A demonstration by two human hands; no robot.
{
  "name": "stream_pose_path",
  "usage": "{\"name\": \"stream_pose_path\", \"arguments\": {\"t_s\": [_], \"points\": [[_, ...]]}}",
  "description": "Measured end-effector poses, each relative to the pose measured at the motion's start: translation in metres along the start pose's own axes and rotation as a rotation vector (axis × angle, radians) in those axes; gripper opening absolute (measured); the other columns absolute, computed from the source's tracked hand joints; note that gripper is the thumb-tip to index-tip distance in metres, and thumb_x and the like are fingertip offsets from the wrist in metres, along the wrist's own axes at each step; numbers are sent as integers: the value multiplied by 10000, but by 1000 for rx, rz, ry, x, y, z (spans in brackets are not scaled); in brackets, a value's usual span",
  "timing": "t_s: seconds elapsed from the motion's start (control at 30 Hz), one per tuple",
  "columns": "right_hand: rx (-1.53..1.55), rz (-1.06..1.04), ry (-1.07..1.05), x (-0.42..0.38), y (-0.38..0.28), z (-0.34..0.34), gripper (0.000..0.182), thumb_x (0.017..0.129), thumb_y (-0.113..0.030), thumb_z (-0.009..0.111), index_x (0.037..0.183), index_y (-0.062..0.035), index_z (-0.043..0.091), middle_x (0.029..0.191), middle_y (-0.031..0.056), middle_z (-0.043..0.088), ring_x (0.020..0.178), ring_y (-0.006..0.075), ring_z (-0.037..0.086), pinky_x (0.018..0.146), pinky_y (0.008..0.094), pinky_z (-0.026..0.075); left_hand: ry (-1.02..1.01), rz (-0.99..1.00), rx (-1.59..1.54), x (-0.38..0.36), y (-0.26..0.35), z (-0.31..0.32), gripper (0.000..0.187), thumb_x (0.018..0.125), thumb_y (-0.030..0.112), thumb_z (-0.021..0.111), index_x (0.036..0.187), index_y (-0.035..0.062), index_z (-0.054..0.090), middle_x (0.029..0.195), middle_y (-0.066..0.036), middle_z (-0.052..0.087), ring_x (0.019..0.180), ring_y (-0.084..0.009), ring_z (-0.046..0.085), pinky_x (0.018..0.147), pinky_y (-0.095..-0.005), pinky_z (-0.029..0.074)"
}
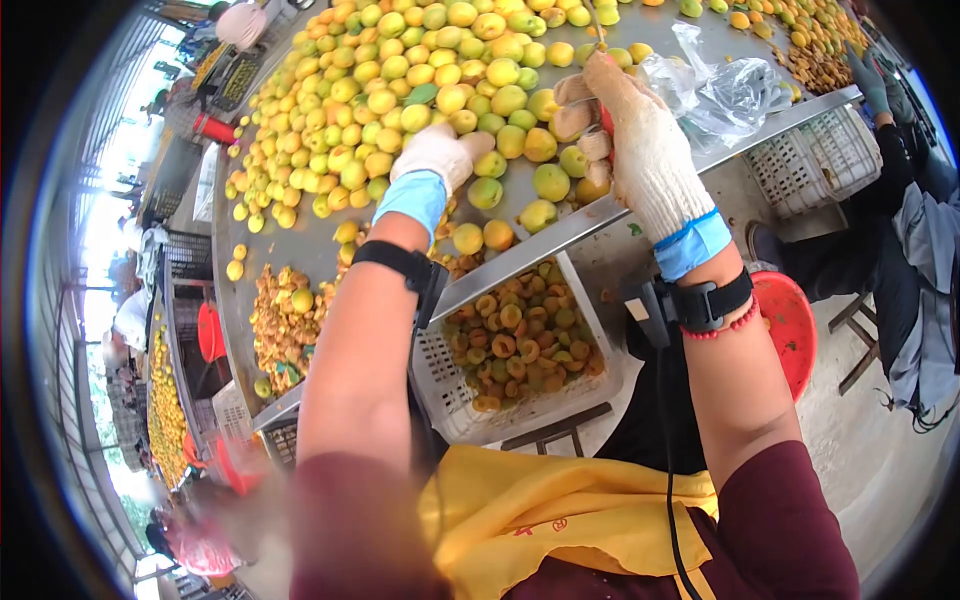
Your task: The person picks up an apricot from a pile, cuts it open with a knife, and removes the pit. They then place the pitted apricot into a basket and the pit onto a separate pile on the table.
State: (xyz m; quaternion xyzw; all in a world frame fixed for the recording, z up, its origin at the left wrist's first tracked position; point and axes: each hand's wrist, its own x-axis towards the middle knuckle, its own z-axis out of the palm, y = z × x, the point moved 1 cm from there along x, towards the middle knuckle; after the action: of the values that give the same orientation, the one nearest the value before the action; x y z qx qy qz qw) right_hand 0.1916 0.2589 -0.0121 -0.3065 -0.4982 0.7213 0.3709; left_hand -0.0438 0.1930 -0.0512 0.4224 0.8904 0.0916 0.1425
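Observation:
My left hand, in a white knit glove with a blue cuff, reaches into a pile of yellow-green apricots on a metal table. Its fingers and thumb close about one apricot at the pile's near edge; the fingertips are partly hidden. Higher and to the right, my right hand, gloved the same way, is wrapped around a knife. A bit of red handle shows between the fingers, and a thin blade points away from me. Several whole apricots lie between both hands.
Below the table edge stands a white crate with halved apricots. Brownish pieces lie on the table at left. A clear plastic bag rests at right, above another white crate. A red basin and a co-worker's gloved hand are at right.

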Motion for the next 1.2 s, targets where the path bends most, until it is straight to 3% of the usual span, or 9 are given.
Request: {"name": "stream_pose_path", "arguments": {"t_s": [0.13, 0.2, 0.23, 0.3, 0.43, 0.67, 0.8, 0.9, 1.2], "points": [[20, 72, -67, 3, -3, 2, 439, 1022, -473, 577, 946, -50, 666, 732, 36, 644, 500, 111, 511, 454, 274, 421, -122, -114, -34, 9, 1, 4, 562, 952, 492, 602, 1159, -22, 695, 1038, -211, 732, 877, -302, 712, 821, -414, 570], [34, 81, -135, 5, -1, 6, 469, 1015, -506, 588, 957, -46, 663, 698, 39, 625, 515, 114, 534, 462, 271, 427, -202, -214, -867, -2, -17, 0, 498, 1035, 432, 543, 1266, 2, 645, 1026, -194, 711, 877, -274, 712, 755, -365, 581], [11, 109, -198, 4, 0, 11, 481, 1013, -518, 593, 961, -44, 660, 686, 41, 618, 508, 116, 539, 456, 271, 426, -192, -220, -862, -3, -35, -5, 498, 1035, 432, 543, 1266, 2, 645, 1026, -194, 711, 877, -274, 712, 755, -365, 581], [-22, 174, -338, -6, -1, 24, 526, 1007, -556, 594, 939, -37, 650, 652, 49, 598, 471, 123, 538, 428, 270, 417, -806, 102, -1725, -21, -56, -25, 450, 1105, 379, 486, 1307, -8, 596, 1007, -171, 683, 871, -253, 708, 737, -336, 599], [-95, 229, -531, -35, 15, 51, 570, 1023, -590, 542, 953, -30, 631, 636, 44, 578, 462, 118, 537, 413, 275, 416, -333, 54, -1967, -96, -35, -33, 562, 1120, 435, 461, 1273, -95, 565, 1048, -197, 691, 893, -288, 710, 812, -387, 628], [8, 286, -624, -90, 19, 71, 498, 1052, -498, 551, 945, -20, 645, 637, 36, 577, 490, 93, 541, 435, 257, 422, -176, 233, -2054, -163, -28, -17, 677, 1104, 560, 383, 1413, -26, 521, 1210, -159, 652, 1100, -301, 649, 913, -392, 579], [-23, 164, -501, -103, 20, 73, 467, 1060, -466, 552, 937, -26, 650, 638, 20, 568, 500, 85, 541, 453, 245, 422, 172, -34, -2052, -190, 3, -17, 537, 1110, 471, 472, 1283, -24, 589, 1108, -150, 679, 929, -243, 676, 773, -344, 574], [-13, 174, -489, -105, 22, 74, 466, 1062, -463, 549, 933, -27, 649, 631, 18, 567, 498, 85, 544, 451, 241, 421, 186, 27, -1831, -197, -10, -14, 604, 1096, 540, 452, 1307, -6, 597, 1105, -120, 684, 1025, -242, 650, 961, -387, 543], [20, 242, -605, -107, 35, 83, 560, 1068, -532, 508, 836, -34, 619, 549, 27, 543, 442, 97, 534, 408, 249, 406, 314, -48, -1656, -201, -2, -23, 656, 1107, 547, 371, 1219, -34, 655, 1022, -121, 684, 911, -210, 658, 826, -332, 556]]}}
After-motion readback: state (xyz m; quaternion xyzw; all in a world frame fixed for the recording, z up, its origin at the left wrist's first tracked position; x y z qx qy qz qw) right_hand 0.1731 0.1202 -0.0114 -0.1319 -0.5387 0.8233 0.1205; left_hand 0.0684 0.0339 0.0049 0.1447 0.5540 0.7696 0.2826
